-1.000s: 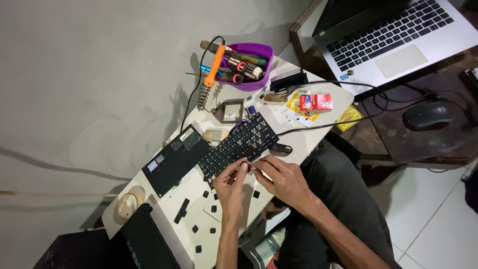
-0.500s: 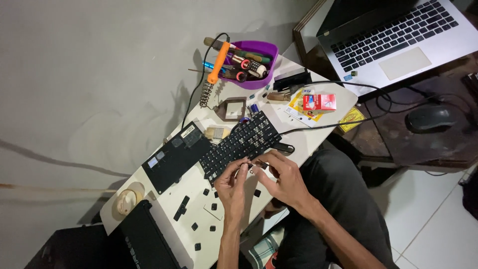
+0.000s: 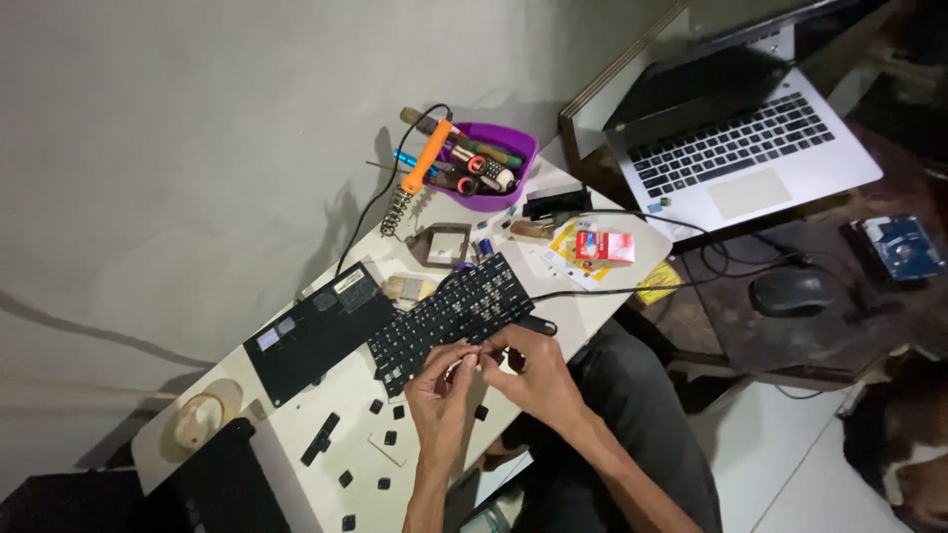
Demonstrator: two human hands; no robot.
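Since a second ago my view has slid a little, so the white worktable (image 3: 602, 296) sits lower and more central, while both hands have stayed bunched at the near edge of the black detached laptop keyboard (image 3: 449, 311). My left hand (image 3: 441, 395) has its fingers curled in a pinch at the keyboard's lower edge, and my right hand (image 3: 538, 370) pinches in against it, fingertips meeting the left's; something small sits between them, but I cannot tell what. The keyboard lies at a slant across the middle of the table, its far end near a small square brown frame (image 3: 441, 245). Beside it on the left lies one flat black rectangular panel (image 3: 316, 334) with pale labels. I count roughly nine loose black keycaps (image 3: 390, 437) scattered on the bare table below the keyboard, one of them a long bar. One purple plastic bowl (image 3: 494, 168) full of tools sits at the far end, with one orange-handled soldering iron (image 3: 427, 158) resting across its rim. One red and white box (image 3: 604, 246) lies near the right edge, and one pale tape roll (image 3: 197, 419) sits at the left end. Off the table are one open silver laptop (image 3: 750, 158) and one dark mouse (image 3: 792, 292). Free room is tight: only the strip of keycap-dotted tabletop left of my wrists.
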